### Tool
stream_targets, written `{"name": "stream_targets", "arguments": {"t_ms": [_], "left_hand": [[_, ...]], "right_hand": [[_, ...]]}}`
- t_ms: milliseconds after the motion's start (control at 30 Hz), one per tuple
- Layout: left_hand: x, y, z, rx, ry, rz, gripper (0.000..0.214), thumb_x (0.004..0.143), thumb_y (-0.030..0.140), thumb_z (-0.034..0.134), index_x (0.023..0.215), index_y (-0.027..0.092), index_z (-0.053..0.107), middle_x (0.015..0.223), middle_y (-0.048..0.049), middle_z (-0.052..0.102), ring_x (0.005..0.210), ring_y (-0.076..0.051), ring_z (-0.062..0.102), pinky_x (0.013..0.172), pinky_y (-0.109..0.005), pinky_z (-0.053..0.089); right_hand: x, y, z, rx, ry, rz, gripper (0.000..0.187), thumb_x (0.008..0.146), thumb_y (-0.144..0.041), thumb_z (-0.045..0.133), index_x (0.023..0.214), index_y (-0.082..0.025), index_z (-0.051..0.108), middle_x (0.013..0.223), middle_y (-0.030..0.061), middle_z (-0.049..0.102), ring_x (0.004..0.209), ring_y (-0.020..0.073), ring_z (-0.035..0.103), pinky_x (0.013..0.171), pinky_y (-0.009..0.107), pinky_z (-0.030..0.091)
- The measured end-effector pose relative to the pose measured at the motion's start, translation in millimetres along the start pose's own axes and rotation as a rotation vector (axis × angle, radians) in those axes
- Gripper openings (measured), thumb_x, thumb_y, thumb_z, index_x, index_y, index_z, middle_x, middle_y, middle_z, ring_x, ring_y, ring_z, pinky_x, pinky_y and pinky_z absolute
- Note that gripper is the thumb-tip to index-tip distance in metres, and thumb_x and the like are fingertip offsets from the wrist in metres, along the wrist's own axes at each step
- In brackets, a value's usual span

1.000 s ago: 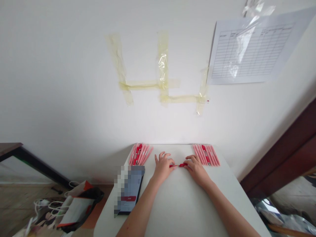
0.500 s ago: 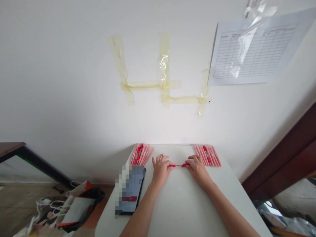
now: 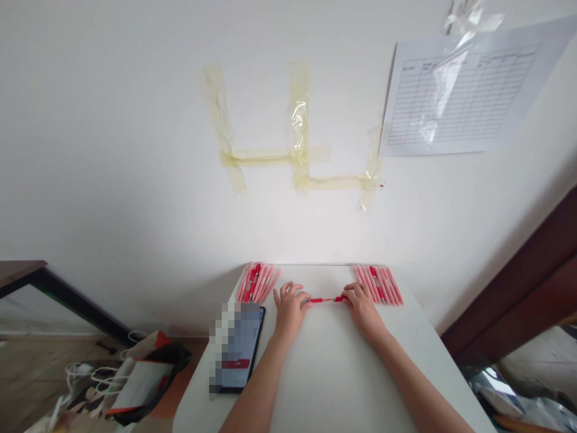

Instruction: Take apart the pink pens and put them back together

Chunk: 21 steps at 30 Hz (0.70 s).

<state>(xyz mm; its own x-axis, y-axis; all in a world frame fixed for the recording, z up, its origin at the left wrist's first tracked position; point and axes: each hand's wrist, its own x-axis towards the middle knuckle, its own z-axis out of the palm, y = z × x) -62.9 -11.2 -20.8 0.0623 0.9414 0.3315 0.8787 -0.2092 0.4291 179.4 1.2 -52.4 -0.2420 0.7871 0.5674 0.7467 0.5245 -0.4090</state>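
Above the white table, a red pen (image 3: 317, 300) is stretched level between my two hands, with a thin, pale and reddish middle section between its two red parts. My left hand (image 3: 291, 308) pinches the left end with thumb and forefinger, the other fingers spread. On the other side, my right hand (image 3: 360, 305) has its fingertips closed on the right red part (image 3: 338, 299). A loose row of pink and red pens (image 3: 259, 282) lies beyond my left hand. Another row of pens (image 3: 378, 284) lies just beyond my right hand.
A phone (image 3: 238, 355), partly blurred out, lies left of my left forearm on the white table (image 3: 333, 373). The wall (image 3: 148, 150) with yellowed tape stands behind. Bags and cables (image 3: 144, 379) are on the floor at left; dark red wood (image 3: 518, 294) is at right.
Both hands have drawn a little farther apart, the left slightly leftward and the right slightly rightward at the fingertips. The pen stays held between them.
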Motion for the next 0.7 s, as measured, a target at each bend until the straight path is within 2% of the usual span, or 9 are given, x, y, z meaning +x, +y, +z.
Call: {"name": "stream_targets", "arguments": {"t_ms": [200, 400, 567, 700], "left_hand": [[0.6, 0.7, 1.1, -0.036, -0.018, 0.006, 0.012, 0.081, 0.025, 0.073, 0.089, 0.032, 0.077, 0.124, -0.0012, 0.067, 0.134, -0.029, 0.043, 0.12, -0.066, 0.012], [1.0, 2.0, 0.3, -0.057, 0.032, 0.033, 0.008, 0.083, 0.024, 0.072, 0.085, 0.03, 0.077, 0.119, -0.0021, 0.069, 0.13, -0.029, 0.046, 0.12, -0.062, 0.017], [1.1, 2.1, 0.4, -0.015, 0.079, 0.074, 0.013, 0.085, 0.021, 0.068, 0.081, 0.03, 0.078, 0.113, -0.0023, 0.07, 0.127, -0.029, 0.046, 0.118, -0.066, 0.017], [0.3, 2.5, 0.3, 0.04, 0.105, 0.114, 0.021, 0.084, 0.013, 0.065, 0.079, 0.029, 0.078, 0.115, -0.0035, 0.066, 0.127, -0.03, 0.043, 0.118, -0.068, 0.017]], "right_hand": [[0.5, -0.4, -1.5, 0.012, 0.0, -0.001, 0.027, 0.1, -0.027, 0.042, 0.105, -0.024, 0.069, 0.113, 0.0119, 0.061, 0.114, 0.0299, 0.052, 0.097, 0.052, 0.051], [2.1, -3.8, -3.7, -0.012, 0.012, 0.001, 0.023, 0.1, -0.028, 0.046, 0.106, -0.025, 0.068, 0.112, 0.0112, 0.061, 0.112, 0.0287, 0.054, 0.095, 0.049, 0.052], [1.2, -5.7, -4.9, -0.08, 0.074, -0.028, 0.021, 0.098, -0.027, 0.051, 0.103, -0.023, 0.071, 0.113, 0.0113, 0.062, 0.114, 0.0287, 0.052, 0.094, 0.047, 0.053], [0.7, -3.8, -7.5, -0.182, 0.141, -0.075, 0.019, 0.095, -0.023, 0.057, 0.094, -0.026, 0.075, 0.116, 0.0098, 0.063, 0.125, 0.0329, 0.045, 0.096, 0.051, 0.051]]}}
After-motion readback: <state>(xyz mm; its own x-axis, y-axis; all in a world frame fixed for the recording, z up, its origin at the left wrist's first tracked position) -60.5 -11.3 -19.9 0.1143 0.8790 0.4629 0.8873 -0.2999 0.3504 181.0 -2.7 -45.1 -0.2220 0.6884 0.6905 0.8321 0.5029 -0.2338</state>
